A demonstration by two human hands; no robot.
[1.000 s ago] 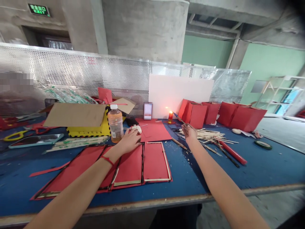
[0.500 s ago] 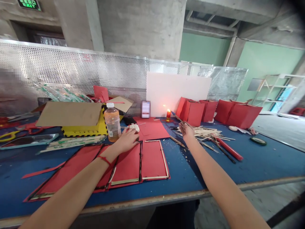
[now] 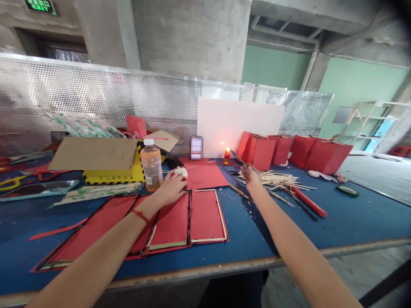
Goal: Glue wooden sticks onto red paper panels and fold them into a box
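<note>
"Along the front of the table (image 3: 250, 239), what is lying closest to you?"

"Red panels (image 3: 173, 222), edged partly with pale strips (image 3: 208, 240); at their far edge my left hand (image 3: 172, 188) is resting, fingers bent, and I can't tell whether they are gripping anything."

"And your right hand (image 3: 251, 175)?"

"It's facing palm up, fingers gripping a slender dark stick (image 3: 238, 158) whose far tip is pointing just beside the flame (image 3: 227, 149) of a lit candle (image 3: 227, 158). I'm judging this a heating step."

"So what is the next move asking for?"

"Steadiness, I'm guessing: red boxes (image 3: 261, 154) are standing near the stick, a white board (image 3: 244, 115) behind, and that tip is needing a path clear of both"
</note>
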